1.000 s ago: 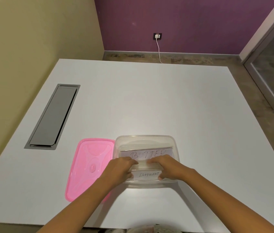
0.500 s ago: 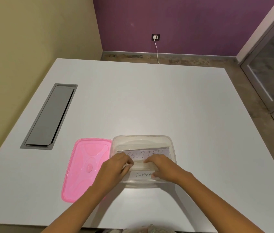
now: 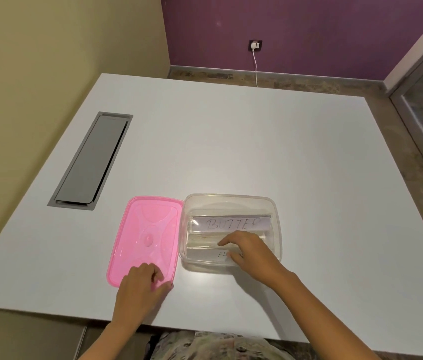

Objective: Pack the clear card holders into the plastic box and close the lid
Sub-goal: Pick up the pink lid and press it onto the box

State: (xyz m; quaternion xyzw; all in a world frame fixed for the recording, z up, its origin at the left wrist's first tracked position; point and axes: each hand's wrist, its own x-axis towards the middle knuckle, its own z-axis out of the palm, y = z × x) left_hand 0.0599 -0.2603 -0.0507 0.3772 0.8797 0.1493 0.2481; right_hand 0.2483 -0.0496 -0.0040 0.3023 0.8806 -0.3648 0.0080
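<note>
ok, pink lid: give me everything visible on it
The pink lid is a translucent plastic rectangle with rounded corners, a raised rim, and a moulded pattern of curved ribs around a small central bump. It lies flat on the white table, off the box, immediately left of the clear plastic box, long edge alongside it; whether the two touch is unclear. The left hand rests on its near right corner, fingers over the edge. Nothing else touches it.
</note>
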